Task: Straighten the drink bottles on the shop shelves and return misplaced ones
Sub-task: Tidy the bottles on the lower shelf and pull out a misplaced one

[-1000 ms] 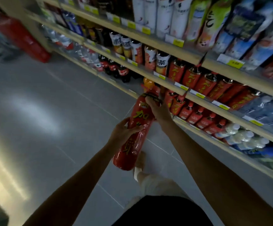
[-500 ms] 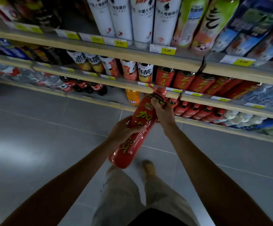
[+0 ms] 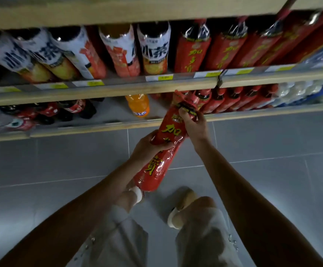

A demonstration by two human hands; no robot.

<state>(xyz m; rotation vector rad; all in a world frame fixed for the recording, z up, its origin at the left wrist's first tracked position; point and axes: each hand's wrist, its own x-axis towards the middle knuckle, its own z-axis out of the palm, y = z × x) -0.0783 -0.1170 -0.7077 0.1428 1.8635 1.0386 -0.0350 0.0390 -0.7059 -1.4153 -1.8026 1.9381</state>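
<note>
Before the bottom shelf [image 3: 99, 128], left hand [image 3: 149, 149] curling fingers round the middle of the red bottle [image 3: 173, 130], right hand [image 3: 194, 126] wrapping fingers round its neck, bottle leaning cap-first toward the row of red bottles [image 3: 233, 97], orange bottle [image 3: 138, 105] standing just left of them.

Large red bottle [image 3: 162, 151], tilted, neck seemingly toward shelf.

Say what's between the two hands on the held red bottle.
Head view: only the label of the red bottle, with yellow characters, between the left hand at mid-body and the right hand near the neck.
</note>
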